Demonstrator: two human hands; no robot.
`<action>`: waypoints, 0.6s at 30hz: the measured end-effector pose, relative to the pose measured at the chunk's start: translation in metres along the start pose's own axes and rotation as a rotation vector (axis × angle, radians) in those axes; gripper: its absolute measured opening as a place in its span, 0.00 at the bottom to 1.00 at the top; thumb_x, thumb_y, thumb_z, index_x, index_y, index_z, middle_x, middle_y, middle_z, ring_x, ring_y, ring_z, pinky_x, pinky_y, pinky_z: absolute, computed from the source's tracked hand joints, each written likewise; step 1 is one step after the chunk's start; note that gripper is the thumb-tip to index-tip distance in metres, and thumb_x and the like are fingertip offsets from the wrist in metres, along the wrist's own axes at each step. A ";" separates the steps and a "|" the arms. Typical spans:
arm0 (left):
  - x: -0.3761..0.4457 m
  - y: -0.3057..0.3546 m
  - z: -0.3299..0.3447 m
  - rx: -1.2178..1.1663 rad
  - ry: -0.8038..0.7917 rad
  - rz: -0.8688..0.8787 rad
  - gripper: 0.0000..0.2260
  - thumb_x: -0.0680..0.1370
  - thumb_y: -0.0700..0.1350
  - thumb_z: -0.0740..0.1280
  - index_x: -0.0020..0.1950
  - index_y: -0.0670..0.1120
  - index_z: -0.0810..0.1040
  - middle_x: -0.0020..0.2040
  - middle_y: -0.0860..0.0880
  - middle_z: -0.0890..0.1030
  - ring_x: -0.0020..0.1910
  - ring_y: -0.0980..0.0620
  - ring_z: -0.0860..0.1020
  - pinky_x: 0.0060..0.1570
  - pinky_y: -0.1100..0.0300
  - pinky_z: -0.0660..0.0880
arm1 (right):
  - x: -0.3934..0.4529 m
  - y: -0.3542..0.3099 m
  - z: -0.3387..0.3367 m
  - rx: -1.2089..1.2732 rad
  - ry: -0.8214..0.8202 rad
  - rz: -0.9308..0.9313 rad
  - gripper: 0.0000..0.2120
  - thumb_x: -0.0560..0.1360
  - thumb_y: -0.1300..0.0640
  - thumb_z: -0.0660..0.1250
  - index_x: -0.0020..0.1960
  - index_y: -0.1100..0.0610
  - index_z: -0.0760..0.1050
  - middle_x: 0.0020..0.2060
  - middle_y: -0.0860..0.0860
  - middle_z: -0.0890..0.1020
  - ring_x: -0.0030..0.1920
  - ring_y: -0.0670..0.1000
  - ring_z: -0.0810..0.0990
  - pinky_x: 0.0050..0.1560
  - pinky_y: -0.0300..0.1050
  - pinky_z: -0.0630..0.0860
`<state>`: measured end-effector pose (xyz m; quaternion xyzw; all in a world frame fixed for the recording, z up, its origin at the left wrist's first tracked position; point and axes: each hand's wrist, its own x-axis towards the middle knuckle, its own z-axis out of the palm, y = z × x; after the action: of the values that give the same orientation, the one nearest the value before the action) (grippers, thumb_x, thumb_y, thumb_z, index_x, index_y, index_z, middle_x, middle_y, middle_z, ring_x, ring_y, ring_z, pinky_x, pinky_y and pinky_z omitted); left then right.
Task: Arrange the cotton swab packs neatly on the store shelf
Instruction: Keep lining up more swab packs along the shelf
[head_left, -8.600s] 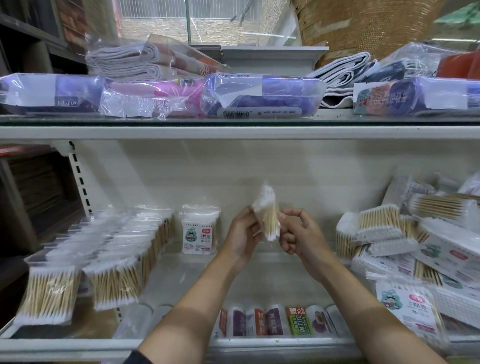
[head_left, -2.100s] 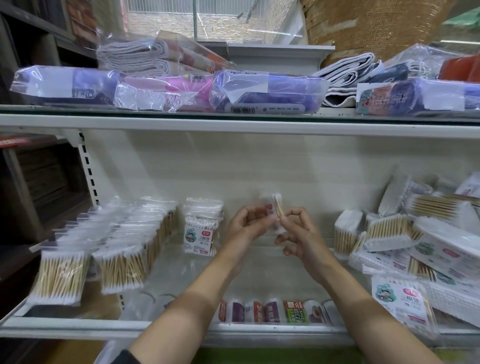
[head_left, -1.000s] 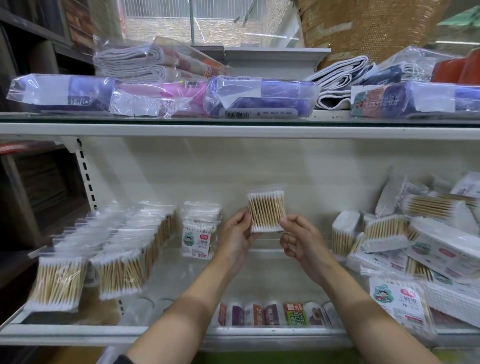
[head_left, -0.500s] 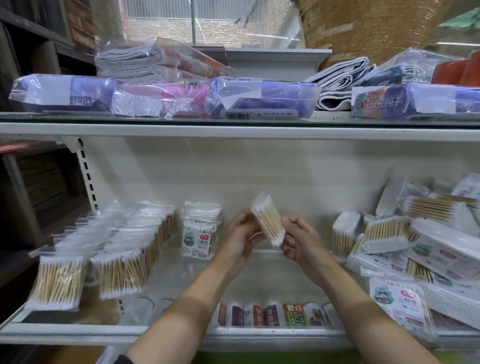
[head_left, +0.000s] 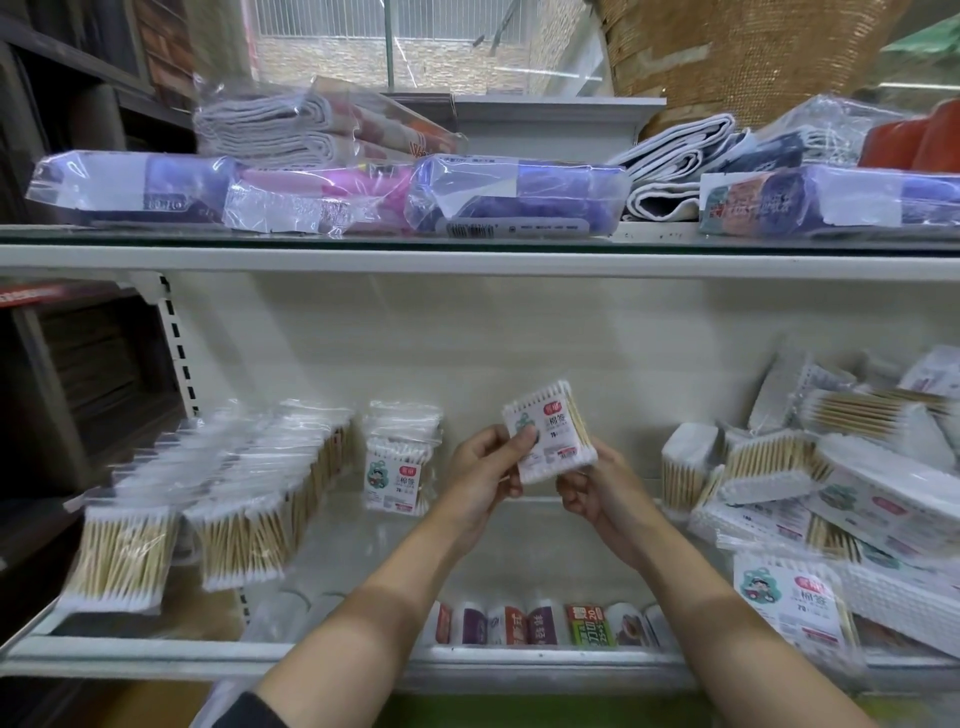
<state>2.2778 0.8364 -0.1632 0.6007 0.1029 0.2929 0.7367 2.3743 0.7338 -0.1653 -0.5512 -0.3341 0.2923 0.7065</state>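
We hold one cotton swab pack (head_left: 549, 439) in the middle of the frame, raised above the shelf (head_left: 332, 656), its printed label facing us. Our left hand (head_left: 480, 475) pinches its left edge, thumb across the label. Our right hand (head_left: 592, 488) curls under the lower right corner. At lower left, two rows of packs (head_left: 218, 499) stand upright. Just right of them stands a short labelled stack (head_left: 397, 465). At right, loose packs (head_left: 821, 493) lie heaped.
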 end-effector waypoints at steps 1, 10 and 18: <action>0.000 0.001 0.000 0.010 0.012 -0.003 0.13 0.69 0.49 0.70 0.48 0.42 0.78 0.38 0.48 0.81 0.30 0.57 0.74 0.25 0.68 0.67 | -0.001 -0.001 0.000 0.028 0.006 -0.009 0.13 0.78 0.70 0.53 0.48 0.58 0.74 0.23 0.45 0.73 0.23 0.43 0.66 0.24 0.33 0.62; -0.011 0.015 -0.008 0.296 0.188 0.067 0.13 0.74 0.47 0.71 0.37 0.41 0.71 0.30 0.43 0.73 0.23 0.53 0.67 0.25 0.61 0.64 | -0.003 -0.008 0.005 0.097 0.030 -0.058 0.09 0.77 0.66 0.60 0.40 0.58 0.73 0.22 0.47 0.71 0.20 0.42 0.64 0.21 0.32 0.59; -0.044 0.025 -0.056 0.572 0.399 0.173 0.13 0.72 0.48 0.73 0.38 0.44 0.71 0.31 0.48 0.70 0.28 0.52 0.67 0.31 0.58 0.65 | -0.004 -0.003 0.035 -0.141 -0.143 -0.008 0.06 0.76 0.63 0.64 0.41 0.58 0.75 0.28 0.52 0.76 0.25 0.48 0.75 0.23 0.37 0.66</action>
<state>2.2066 0.8610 -0.1632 0.7201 0.2712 0.4249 0.4769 2.3444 0.7509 -0.1570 -0.5761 -0.4057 0.3037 0.6413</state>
